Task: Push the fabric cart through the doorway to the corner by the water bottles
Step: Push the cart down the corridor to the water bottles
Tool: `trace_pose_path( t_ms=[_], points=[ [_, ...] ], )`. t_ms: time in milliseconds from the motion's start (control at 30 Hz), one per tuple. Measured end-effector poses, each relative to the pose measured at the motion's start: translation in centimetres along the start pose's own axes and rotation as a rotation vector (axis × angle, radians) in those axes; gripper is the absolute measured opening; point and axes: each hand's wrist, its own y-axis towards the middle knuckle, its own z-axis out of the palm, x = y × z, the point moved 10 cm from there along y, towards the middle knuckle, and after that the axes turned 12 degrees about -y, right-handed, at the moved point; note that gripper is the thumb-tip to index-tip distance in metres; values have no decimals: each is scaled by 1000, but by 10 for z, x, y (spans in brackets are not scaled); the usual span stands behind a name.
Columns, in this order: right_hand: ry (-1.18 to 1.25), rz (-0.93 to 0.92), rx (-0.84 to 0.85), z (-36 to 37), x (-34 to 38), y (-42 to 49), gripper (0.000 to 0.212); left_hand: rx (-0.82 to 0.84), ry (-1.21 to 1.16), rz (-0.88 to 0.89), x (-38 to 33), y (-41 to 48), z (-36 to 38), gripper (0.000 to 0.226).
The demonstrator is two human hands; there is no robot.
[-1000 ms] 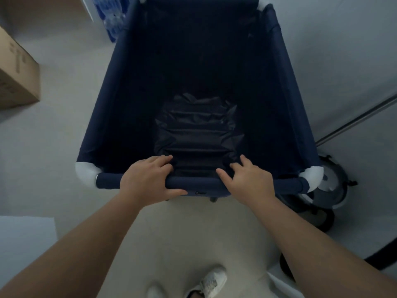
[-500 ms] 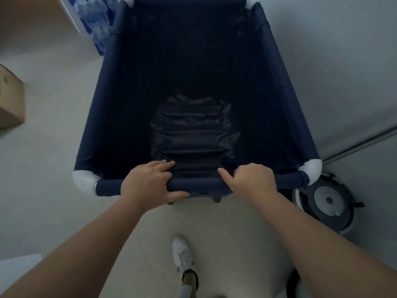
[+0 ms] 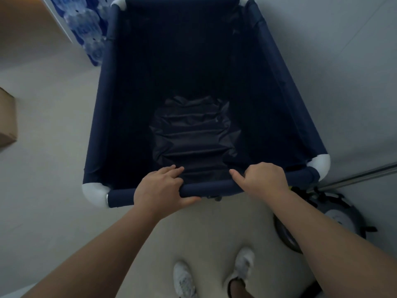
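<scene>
A: What is being changed since a moment ago?

B: The fabric cart [image 3: 199,82] is being carried further forward; the water bottles [image 3: 86,26] are being brought closer along its far left corner, and the cardboard box [image 3: 7,119] is being left behind at the left edge.

A: And nearest?

B: The near rail [image 3: 206,188] is being clasped by both hands. The left hand [image 3: 160,189] is being wrapped around it, thumb beneath; the right hand [image 3: 263,178] is being curled over it, forefinger extended.

A: Which way is the goal?

B: Ahead and leftward, in line with the cart's long axis, nearer the left hand. A round appliance [image 3: 335,220] is being passed on the right.
</scene>
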Motion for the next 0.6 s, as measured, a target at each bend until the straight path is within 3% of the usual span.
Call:
trace_pose_path(
  t_ms=[600],
  points=[
    [0,-135,-45,-10,-95,144,77,-89,46,-117,-21,145,-1,65]
  ],
)
